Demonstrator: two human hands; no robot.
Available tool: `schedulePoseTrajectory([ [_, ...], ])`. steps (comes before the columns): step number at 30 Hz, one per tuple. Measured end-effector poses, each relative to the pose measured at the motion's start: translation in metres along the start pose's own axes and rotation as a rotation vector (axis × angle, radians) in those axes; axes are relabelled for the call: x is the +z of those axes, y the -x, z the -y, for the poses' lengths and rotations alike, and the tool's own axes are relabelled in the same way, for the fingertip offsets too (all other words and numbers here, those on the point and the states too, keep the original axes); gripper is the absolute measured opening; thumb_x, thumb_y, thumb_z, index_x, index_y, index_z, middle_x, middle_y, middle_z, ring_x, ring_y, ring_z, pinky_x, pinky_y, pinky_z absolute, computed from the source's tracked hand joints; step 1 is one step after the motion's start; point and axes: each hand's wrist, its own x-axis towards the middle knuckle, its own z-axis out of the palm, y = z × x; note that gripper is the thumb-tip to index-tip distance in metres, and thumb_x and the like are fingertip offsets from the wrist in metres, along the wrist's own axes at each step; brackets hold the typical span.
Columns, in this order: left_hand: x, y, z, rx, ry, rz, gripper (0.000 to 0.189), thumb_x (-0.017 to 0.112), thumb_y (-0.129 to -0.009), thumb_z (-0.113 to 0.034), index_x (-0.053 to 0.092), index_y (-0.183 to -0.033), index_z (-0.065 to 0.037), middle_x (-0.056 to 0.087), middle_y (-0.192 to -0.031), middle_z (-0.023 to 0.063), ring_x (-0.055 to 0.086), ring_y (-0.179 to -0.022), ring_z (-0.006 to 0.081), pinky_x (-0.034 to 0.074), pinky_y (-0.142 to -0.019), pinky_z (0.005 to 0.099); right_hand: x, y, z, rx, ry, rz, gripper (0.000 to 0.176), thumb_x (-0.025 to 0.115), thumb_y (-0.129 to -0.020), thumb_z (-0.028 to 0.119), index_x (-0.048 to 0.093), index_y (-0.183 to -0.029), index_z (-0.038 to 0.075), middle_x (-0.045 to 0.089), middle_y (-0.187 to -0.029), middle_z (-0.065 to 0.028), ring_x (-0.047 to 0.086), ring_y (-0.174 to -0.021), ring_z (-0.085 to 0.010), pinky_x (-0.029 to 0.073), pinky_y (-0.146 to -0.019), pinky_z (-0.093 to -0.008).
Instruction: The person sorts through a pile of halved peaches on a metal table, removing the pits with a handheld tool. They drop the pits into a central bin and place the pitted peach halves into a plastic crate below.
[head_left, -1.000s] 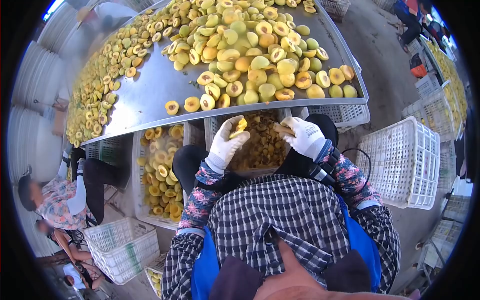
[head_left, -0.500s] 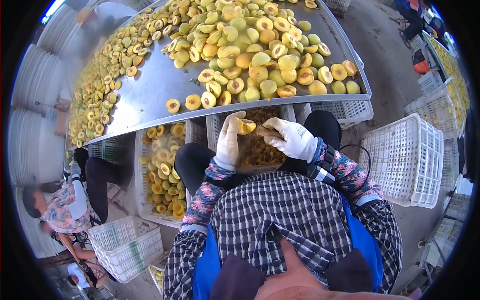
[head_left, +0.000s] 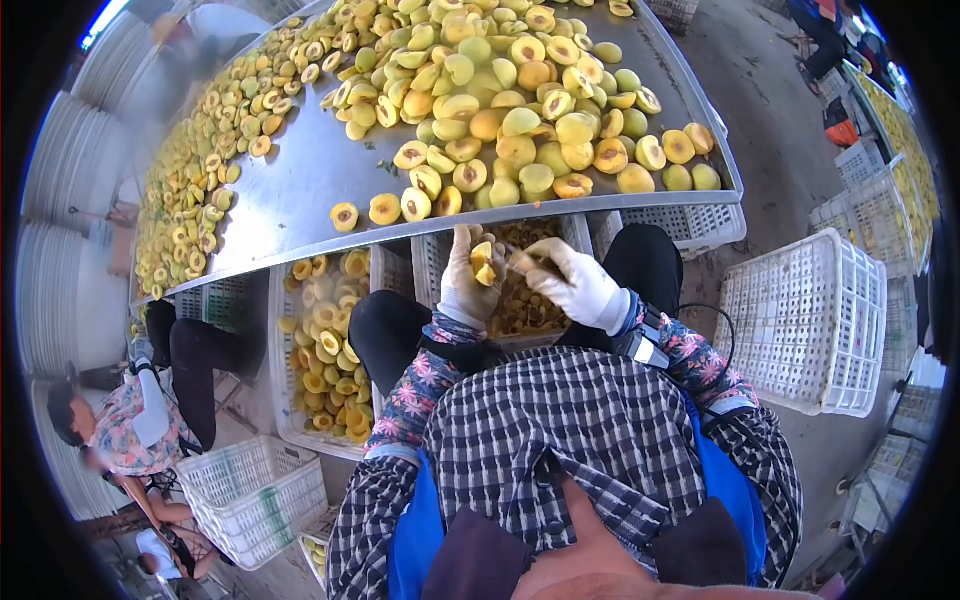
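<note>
Worktop (head_left: 285, 195): metal, halved fruit (head_left: 515, 120) heaped top centre.
Left hand (head_left: 467, 288): gripping cut piece (head_left: 483, 254), centre of frame.
Right hand (head_left: 583, 290): curled beside it, contents too blurred to tell.
Floor (head_left: 755, 130): grey, white crate (head_left: 795, 325) at right.

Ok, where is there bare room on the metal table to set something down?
On the metal table, the widest bare patch lies between the left band of fruit and the main heap, forward-left of the left hand. A narrower strip lies right of the heap, toward the far side. The middle and near-right corner are crowded.
</note>
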Motion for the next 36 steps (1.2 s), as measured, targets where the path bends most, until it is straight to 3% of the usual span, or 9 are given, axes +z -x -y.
schedulePoseTrajectory([
  [3,-0.004,-0.002,0.0,-0.139,0.112,-0.046,0.036,0.058,-0.093,-0.046,0.053,-0.101,-0.012,0.056,-0.088,0.004,0.058,-0.081,0.0153,0.051,-0.06,0.0221,-0.003,-0.003,-0.002,-0.077,-0.016,0.043,0.03,0.058,-0.093,0.014,0.05,-0.12,0.001,0.066,-0.098,-0.0161,0.067,-0.092,-0.0267,0.052,-0.081,-0.0349],
  [12,-0.021,-0.005,0.003,-0.126,0.021,0.053,0.042,0.045,-0.097,-0.05,0.056,-0.108,-0.011,0.062,-0.092,0.0064,0.06,-0.087,0.0238,0.05,-0.082,0.0412,0.001,-0.005,0.004,-0.092,0.475,0.18,0.037,0.058,-0.089,0.011,0.047,-0.124,0.004,0.065,-0.109,-0.0167,0.066,-0.094,-0.035,0.053,-0.078,-0.0398],
  [18,-0.016,-0.003,-0.002,-0.36,0.24,0.083,0.05,0.039,-0.097,-0.054,0.055,-0.113,-0.009,0.062,-0.103,0.0107,0.06,-0.093,0.0282,0.048,-0.086,0.0476,0.009,-0.003,-0.006,-0.019,0.223,0.192,0.031,0.055,-0.095,0.016,0.048,-0.123,0.005,0.065,-0.099,-0.0161,0.067,-0.084,-0.0321,0.052,-0.072,-0.0375],
  [21,0.022,0.014,0.008,-0.18,0.227,-0.148,0.051,0.043,-0.096,-0.054,0.053,-0.115,-0.008,0.06,-0.106,0.011,0.059,-0.098,0.0297,0.048,-0.089,0.0477,0.015,-0.003,-0.017,0.14,0.002,0.147,0.029,0.051,-0.098,0.019,0.048,-0.122,0.004,0.065,-0.095,-0.0133,0.066,-0.08,-0.025,0.051,-0.07,-0.034],
  [23,0.027,0.023,0.031,0.877,-0.753,0.03,0.055,0.047,-0.093,-0.057,0.05,-0.117,-0.008,0.058,-0.106,0.0107,0.058,-0.101,0.0297,0.048,-0.091,0.047,0.017,-0.009,-0.008,0.259,-0.09,0.153,0.029,0.051,-0.099,0.021,0.048,-0.121,0.003,0.065,-0.096,-0.0114,0.063,-0.08,-0.0197,0.049,-0.071,-0.0318],
  [26,0.024,0.019,0.028,0.674,-0.445,0.075,0.056,0.045,-0.094,-0.057,0.047,-0.117,-0.006,0.056,-0.104,0.0114,0.058,-0.098,0.0267,0.051,-0.088,0.0441,0.022,-0.012,-0.011,0.536,-0.545,0.155,0.031,0.052,-0.099,0.022,0.048,-0.122,0.002,0.066,-0.101,-0.0105,0.061,-0.081,-0.017,0.049,-0.071,-0.031],
  [28,0.027,0.024,0.022,0.448,-0.209,0.022,0.057,0.044,-0.094,-0.058,0.05,-0.111,-0.004,0.058,-0.101,0.0126,0.06,-0.094,0.0261,0.052,-0.083,0.0425,0.028,-0.01,-0.019,0.137,-0.076,0.112,0.034,0.051,-0.099,0.026,0.048,-0.123,0.003,0.066,-0.102,-0.0152,0.065,-0.086,-0.0242,0.05,-0.073,-0.0347],
  [33,0.027,0.028,0.005,0.16,-0.17,-0.08,0.068,0.044,-0.09,-0.067,0.052,-0.102,0.0,0.06,-0.087,0.0133,0.062,-0.081,0.0274,0.052,-0.082,0.0385,0.01,-0.013,-0.007,0.108,0.186,0.307,0.038,0.051,-0.099,0.031,0.049,-0.126,0.004,0.065,-0.093,-0.0123,0.065,-0.071,-0.0212,0.05,-0.068,-0.0354],
  [36,0.019,0.023,-0.002,0.003,-0.164,0.013,0.068,0.046,-0.088,-0.069,0.054,-0.099,-0.002,0.06,-0.082,0.0125,0.06,-0.074,0.0261,0.052,-0.081,0.0406,0.013,-0.012,-0.012,0.128,0.093,0.316,0.04,0.048,-0.099,0.038,0.05,-0.122,0.005,0.067,-0.088,-0.0185,0.067,-0.073,-0.0325,0.051,-0.063,-0.037],
])
